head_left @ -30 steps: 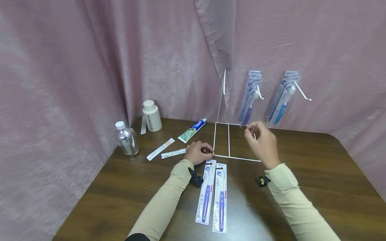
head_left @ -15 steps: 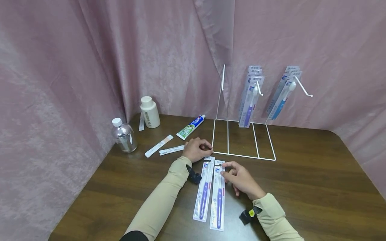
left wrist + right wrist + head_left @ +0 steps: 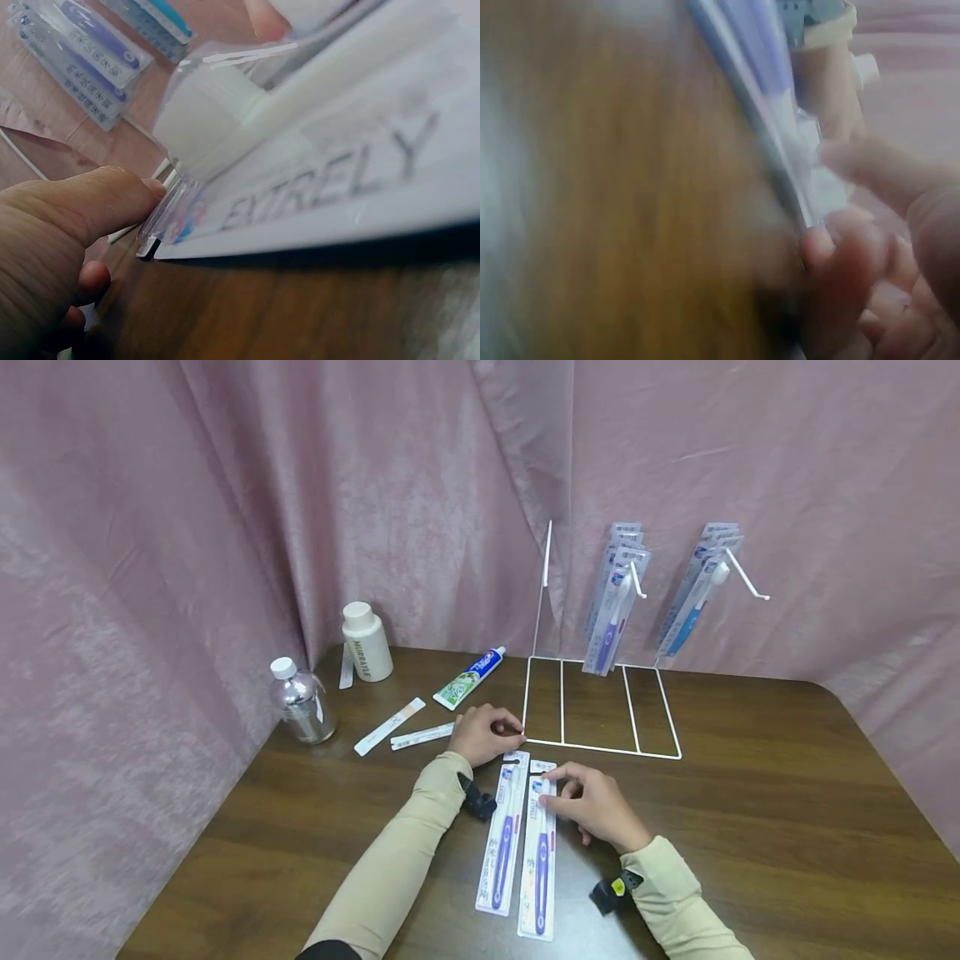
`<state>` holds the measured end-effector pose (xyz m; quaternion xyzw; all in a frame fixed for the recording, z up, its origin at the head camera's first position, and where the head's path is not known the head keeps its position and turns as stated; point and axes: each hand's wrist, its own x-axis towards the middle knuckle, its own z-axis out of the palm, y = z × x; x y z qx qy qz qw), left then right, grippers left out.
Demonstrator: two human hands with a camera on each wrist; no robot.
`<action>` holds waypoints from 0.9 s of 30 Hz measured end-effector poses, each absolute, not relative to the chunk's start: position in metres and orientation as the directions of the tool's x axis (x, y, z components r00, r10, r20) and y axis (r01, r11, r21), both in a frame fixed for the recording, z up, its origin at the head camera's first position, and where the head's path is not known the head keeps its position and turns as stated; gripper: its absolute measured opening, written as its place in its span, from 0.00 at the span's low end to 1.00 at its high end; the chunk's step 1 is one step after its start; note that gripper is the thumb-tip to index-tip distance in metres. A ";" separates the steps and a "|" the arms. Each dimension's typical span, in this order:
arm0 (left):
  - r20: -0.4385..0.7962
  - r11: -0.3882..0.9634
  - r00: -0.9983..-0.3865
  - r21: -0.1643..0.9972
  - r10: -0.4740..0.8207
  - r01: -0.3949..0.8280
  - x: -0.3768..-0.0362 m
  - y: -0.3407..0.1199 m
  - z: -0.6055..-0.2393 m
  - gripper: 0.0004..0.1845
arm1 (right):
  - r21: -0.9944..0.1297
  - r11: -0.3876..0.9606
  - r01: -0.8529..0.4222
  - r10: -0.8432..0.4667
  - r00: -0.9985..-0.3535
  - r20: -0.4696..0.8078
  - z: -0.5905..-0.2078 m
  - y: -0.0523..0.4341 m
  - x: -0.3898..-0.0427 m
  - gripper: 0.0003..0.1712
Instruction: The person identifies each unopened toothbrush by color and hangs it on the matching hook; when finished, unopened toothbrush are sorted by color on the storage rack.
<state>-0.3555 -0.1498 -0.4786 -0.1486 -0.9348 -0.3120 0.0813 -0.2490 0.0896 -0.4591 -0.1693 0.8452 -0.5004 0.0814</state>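
Note:
Two carded purple toothbrush packs lie side by side on the brown table (image 3: 787,827). My right hand (image 3: 555,789) pinches the top end of the right pack (image 3: 537,868); the right wrist view shows its fingers (image 3: 855,255) curled at the pack's edge (image 3: 769,127). The left pack (image 3: 501,843) lies untouched beside it. My left hand (image 3: 512,727) is curled at the front left corner of the white wire rack (image 3: 600,749), pinching the wire. In the left wrist view its thumb (image 3: 82,210) sits against a pack's top edge (image 3: 315,165).
The rack's hooks carry purple toothbrush packs (image 3: 611,606) and blue ones (image 3: 693,593). At the left stand a clear bottle (image 3: 300,703) and a white jar (image 3: 366,642), with a toothpaste tube (image 3: 468,679) and two sachets (image 3: 390,727) (image 3: 422,737). A pink curtain surrounds the table.
My right hand came down from the rack's hooks to the right pack on the table and now holds its top. The left hand stayed at the rack's corner.

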 end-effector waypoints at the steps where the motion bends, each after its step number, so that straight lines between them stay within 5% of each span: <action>1: 0.241 0.762 -0.944 0.560 0.225 0.324 -0.355 -0.150 -0.478 0.10 | -0.874 0.440 -0.205 -0.363 -0.931 0.035 -0.457 0.090 -0.249 0.18; 5: 0.234 0.768 -0.948 0.559 0.217 0.314 -0.352 -0.152 -0.476 0.09 | -0.890 0.412 -0.196 -0.310 -0.948 0.065 -0.446 0.097 -0.251 0.19; 9: 0.246 0.767 -0.945 0.557 0.213 0.318 -0.351 -0.151 -0.475 0.09 | -0.817 0.435 -0.378 -0.196 -0.926 0.324 -0.418 0.113 -0.253 0.19; 13: 0.254 0.773 -0.942 0.543 0.219 0.327 -0.353 -0.149 -0.476 0.09 | -0.612 0.555 -0.563 -0.035 -0.751 0.659 -0.377 0.134 -0.252 0.23; 16: 0.252 0.778 -0.941 0.535 0.225 0.329 -0.355 -0.149 -0.475 0.09 | -0.527 0.592 -0.610 0.061 -0.618 0.784 -0.347 0.144 -0.254 0.25; 20: 0.260 0.770 -0.940 0.546 0.221 0.331 -0.356 -0.151 -0.476 0.10 | -0.494 0.599 -0.630 0.121 -0.538 0.834 -0.316 0.146 -0.264 0.25; 27: 0.246 0.759 -0.945 0.567 0.215 0.320 -0.353 -0.150 -0.477 0.09 | -0.508 0.624 -0.593 0.124 -0.567 0.814 -0.301 0.139 -0.281 0.24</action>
